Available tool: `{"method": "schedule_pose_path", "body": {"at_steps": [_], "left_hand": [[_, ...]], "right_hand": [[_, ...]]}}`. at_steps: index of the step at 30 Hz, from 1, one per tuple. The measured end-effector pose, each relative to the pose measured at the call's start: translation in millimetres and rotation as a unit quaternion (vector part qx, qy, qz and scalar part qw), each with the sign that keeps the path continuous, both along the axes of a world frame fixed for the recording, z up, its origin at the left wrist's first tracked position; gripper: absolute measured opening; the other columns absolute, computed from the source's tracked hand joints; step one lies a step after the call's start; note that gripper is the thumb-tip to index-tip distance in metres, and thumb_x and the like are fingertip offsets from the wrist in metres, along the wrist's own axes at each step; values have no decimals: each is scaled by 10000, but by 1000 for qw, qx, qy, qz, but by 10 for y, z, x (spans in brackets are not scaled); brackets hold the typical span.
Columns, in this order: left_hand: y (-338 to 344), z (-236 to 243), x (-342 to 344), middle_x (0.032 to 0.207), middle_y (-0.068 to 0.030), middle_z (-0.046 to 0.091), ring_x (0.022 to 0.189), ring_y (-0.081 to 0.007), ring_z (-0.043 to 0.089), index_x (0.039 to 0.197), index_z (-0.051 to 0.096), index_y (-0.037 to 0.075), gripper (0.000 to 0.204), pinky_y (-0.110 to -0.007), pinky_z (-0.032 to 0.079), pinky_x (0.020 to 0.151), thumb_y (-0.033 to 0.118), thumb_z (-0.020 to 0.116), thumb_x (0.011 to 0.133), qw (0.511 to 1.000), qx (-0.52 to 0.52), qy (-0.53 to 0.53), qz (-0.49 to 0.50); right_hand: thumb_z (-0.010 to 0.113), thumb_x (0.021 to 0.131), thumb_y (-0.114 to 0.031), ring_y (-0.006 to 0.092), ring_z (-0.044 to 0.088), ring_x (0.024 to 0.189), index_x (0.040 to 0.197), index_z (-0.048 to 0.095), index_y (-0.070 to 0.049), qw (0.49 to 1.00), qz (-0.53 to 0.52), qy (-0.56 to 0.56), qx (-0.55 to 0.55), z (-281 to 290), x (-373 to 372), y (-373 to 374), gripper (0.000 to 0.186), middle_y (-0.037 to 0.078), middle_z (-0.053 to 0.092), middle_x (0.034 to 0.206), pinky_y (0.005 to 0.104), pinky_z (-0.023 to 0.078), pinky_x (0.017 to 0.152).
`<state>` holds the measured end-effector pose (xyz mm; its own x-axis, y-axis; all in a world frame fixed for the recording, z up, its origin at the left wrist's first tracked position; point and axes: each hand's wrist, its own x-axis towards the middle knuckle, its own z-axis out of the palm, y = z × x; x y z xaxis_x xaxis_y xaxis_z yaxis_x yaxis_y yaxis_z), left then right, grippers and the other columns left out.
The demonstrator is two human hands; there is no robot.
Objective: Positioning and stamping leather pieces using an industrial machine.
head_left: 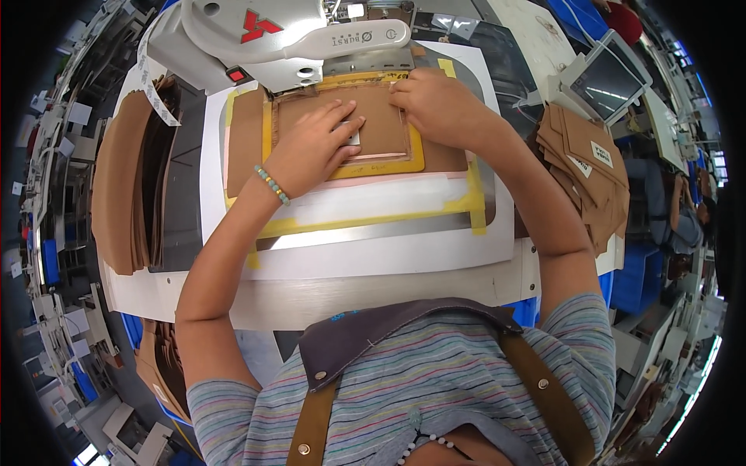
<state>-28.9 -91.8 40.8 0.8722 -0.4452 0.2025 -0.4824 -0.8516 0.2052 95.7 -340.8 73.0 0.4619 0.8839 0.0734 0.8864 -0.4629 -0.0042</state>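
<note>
A yellow frame (416, 159) lies on a larger brown sheet (445, 158) under the head of a sewing machine (256, 31). Inside the frame is a brown panel (381, 124) with a small white label (354, 139) on it. My left hand (315, 144) rests flat on the panel, fingers apart, partly covering the label. At the frame's far right corner my right hand (441, 107) is closed, thumb and fingertips together on the panel's corner. What they pinch, if anything, is hidden by the fingers.
Yellow tape (373, 215) edges the plate on a white sheet (388, 252). To the left stands a stack of brown panels (124, 186); on the right lie labelled brown pieces (583, 155) below a small screen (606, 78). A blue bin (637, 276) is beyond the table's right edge.
</note>
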Motion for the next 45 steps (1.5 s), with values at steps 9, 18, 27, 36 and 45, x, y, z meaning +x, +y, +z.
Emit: {"method": "schedule_pose_path", "body": {"at_steps": [9,18,27,36,45], "left_hand": [[61,-22,-7,1556,-155,546,1451,-372,493,1446,612,41,452,-466,419,1208,238,658,1043,1000,-23,6,6],[170,-89,-49,1530,-182,565,1427,-370,514,1445,600,-13,464,-455,428,1197,208,658,1041,999,-34,-26,19],[326,-85,-50,1474,-169,595,1390,-354,524,1399,615,-23,430,-431,447,1181,202,653,1035,998,-23,-63,17],[457,39,-109,1464,-131,609,1346,-330,555,1399,628,15,401,-425,464,1145,149,643,1022,996,-55,-6,72],[892,41,-484,1443,-117,641,1381,-320,550,1312,686,18,326,-437,445,1175,152,659,1017,994,-51,-23,89]], "right_hand": [[717,866,-81,257,653,1102,1128,770,-56,998,38,18,38,-64,15,237,269,45,765,1166,383,559,971],[733,855,-99,256,656,1082,1105,769,-59,996,74,-9,55,-187,-43,513,256,42,760,1129,380,560,958],[683,1000,-226,291,696,1019,1070,776,-69,922,218,147,285,398,-496,333,196,75,752,1080,415,585,797],[765,971,-165,205,689,1103,1096,758,-77,625,451,393,502,1527,-1569,-455,153,53,707,1223,353,627,911],[724,1011,-218,288,717,1093,1159,739,-15,556,530,473,431,1203,-1601,-363,252,128,702,1239,400,628,912]]}}
